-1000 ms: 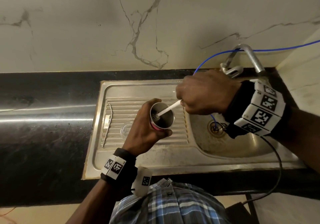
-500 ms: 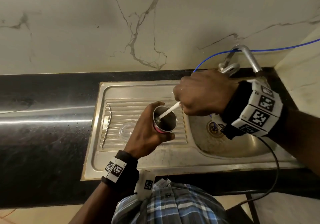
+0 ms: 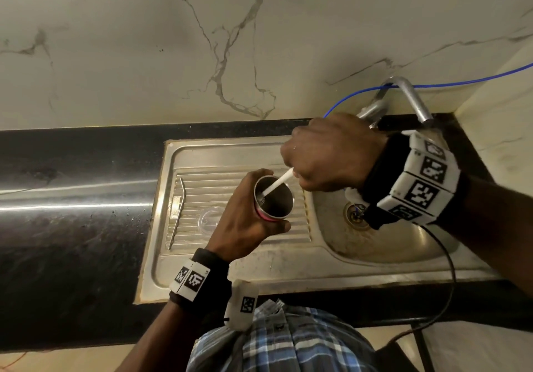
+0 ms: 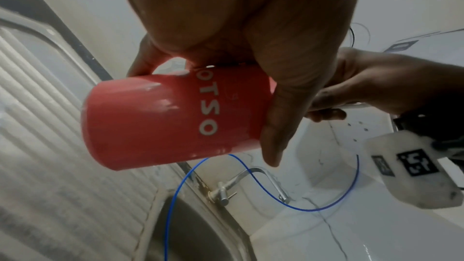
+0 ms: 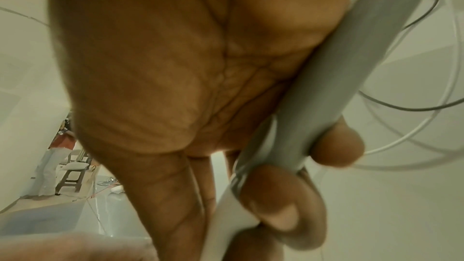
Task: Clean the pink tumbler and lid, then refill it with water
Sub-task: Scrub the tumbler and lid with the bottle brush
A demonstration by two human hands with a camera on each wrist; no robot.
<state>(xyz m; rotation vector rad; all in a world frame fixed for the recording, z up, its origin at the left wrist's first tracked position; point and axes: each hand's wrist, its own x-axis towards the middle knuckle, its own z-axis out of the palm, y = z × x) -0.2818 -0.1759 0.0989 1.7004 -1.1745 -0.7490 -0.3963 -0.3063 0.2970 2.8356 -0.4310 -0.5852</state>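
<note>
- The left hand (image 3: 242,221) wraps its grip round the pink tumbler (image 4: 160,120), tilted above the sink's ribbed drainboard (image 3: 207,187).
- The right hand (image 3: 331,155) is clamped on a white bottle brush (image 3: 278,184), whose bristle head sits inside the tumbler's mouth.
- Step in hand, I judge: scrubbing the inside; next comes a rinse at the tap (image 3: 409,97), far right.
- The tumbler's dark steel interior probably holds no standing water, though it is hard to tell.
- The clear lid (image 3: 209,221) lies on the drainboard, beside a bent metal straw (image 3: 177,213).
- The basin (image 3: 389,245) shows only its drain.
</note>
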